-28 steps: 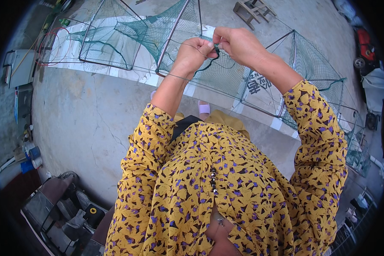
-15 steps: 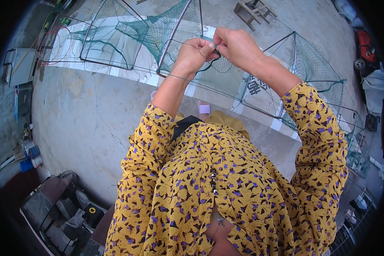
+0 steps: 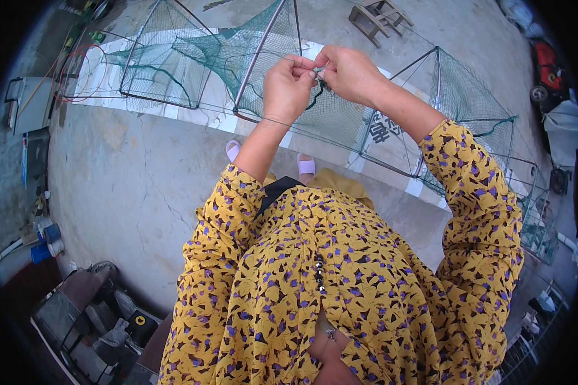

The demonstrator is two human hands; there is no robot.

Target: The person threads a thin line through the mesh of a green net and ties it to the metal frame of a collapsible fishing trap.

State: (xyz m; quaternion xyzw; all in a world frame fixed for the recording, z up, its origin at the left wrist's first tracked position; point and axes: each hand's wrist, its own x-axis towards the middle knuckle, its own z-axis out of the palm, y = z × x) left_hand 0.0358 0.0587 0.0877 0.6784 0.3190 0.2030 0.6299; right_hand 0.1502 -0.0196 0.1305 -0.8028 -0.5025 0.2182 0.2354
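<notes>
Both hands meet in front of me over a long green net trap (image 3: 340,122) with square metal frames (image 3: 258,58). My left hand (image 3: 289,90) pinches a bit of the netting between thumb and fingers. Close against it, my right hand (image 3: 347,74) is closed on the same gathered netting, its fingertips nearly touching the left ones. A dark green cord (image 3: 316,97) hangs just below the fingertips. What exactly lies between the fingers is too small to make out. The trap stretches from far left to the right, over a pale printed sheet (image 3: 228,122) on the floor.
A small wooden stool (image 3: 372,22) stands beyond the trap. At the far right is a red wheeled machine (image 3: 549,74). Lower left, a cart-like vehicle (image 3: 103,321) stands near blue containers (image 3: 42,250). My feet in lilac slippers (image 3: 306,167) are just short of the sheet.
My left hand has turned and its fingers have shifted at the pinch. Both hands moved slightly; the right remains closed beside it. More of the left slipper shows.
</notes>
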